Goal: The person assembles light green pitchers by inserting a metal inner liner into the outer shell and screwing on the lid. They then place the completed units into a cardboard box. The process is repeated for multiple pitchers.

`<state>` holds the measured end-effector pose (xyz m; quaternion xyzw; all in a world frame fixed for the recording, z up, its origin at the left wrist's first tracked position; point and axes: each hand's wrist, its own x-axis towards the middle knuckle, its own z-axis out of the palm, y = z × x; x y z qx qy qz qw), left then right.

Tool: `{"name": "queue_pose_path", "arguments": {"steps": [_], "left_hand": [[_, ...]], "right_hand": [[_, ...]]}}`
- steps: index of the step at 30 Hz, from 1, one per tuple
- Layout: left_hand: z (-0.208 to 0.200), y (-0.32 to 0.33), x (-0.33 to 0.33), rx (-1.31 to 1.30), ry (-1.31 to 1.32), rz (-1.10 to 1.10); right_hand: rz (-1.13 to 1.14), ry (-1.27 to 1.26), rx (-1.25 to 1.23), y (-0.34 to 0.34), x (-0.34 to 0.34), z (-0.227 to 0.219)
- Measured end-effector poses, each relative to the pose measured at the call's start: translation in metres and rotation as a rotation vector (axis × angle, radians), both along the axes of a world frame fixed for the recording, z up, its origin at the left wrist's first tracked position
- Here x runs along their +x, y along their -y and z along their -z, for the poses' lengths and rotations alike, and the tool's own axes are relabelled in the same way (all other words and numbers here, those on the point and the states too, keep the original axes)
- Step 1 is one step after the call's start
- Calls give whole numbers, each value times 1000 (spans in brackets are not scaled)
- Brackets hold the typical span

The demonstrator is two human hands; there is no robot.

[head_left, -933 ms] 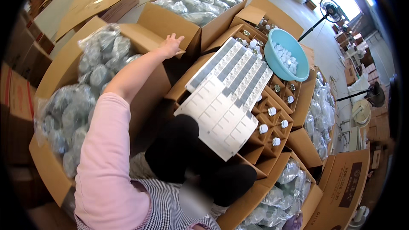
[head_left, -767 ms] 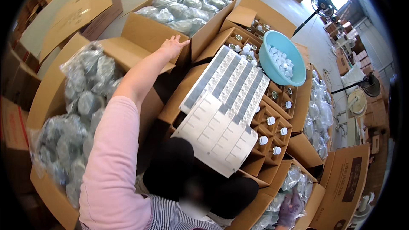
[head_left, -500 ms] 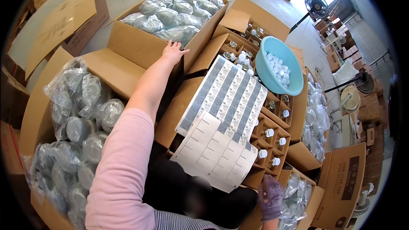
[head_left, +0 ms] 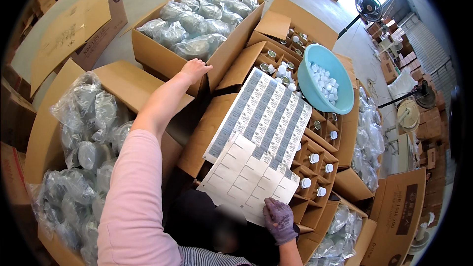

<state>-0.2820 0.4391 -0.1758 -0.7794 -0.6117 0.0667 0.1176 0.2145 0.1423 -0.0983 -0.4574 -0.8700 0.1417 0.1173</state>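
Observation:
Bare and with its fingers curled, my left hand grips the near rim of a cardboard box packed with bagged, silvery-looking containers. A purple-grey glove covers my right hand, whose bent fingers are at the lower right edge of a sheet of labels. The sheet's near part is bare backing with cut lines; its far part carries rows of grey and white printed labels. It lies over divided cartons of white-capped bottles.
On the cartons stands a light blue basin of white caps. An open box with bagged jars is at my left; more bagged items are at lower right. A fan stands beyond.
My left hand has curled its fingers at the box rim and drawn slightly nearer; the flap beside it has shifted. My right hand has moved left onto the label sheet's edge.

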Motion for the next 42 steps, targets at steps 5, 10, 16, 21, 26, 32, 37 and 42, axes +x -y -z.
{"name": "queue_pose_path", "arguments": {"steps": [5, 10, 16, 21, 26, 32, 37, 42], "left_hand": [[-11, 52, -5, -105, 92, 40], [-46, 133, 24, -265, 268, -3], [-52, 220, 33, -327, 278, 53], [-76, 197, 17, -285, 607, -113], [-42, 134, -48, -79, 550, -588], [-36, 113, -76, -604, 744, -688], [65, 114, -129, -891, 371, -455], [97, 104, -113, -937, 416, -549]], "right_hand": [[50, -55, -43, -2, 6, 5], [1, -104, -14, 3, 2, 8], [-36, -81, 7, 11, 1, 5], [-66, -88, 28, 16, -3, 5], [-62, -55, 20, 15, -4, 6], [-59, -35, -22, 13, -9, 7], [-73, -35, -54, 5, -16, 14], [-45, -13, -105, 3, -21, 15]]}}
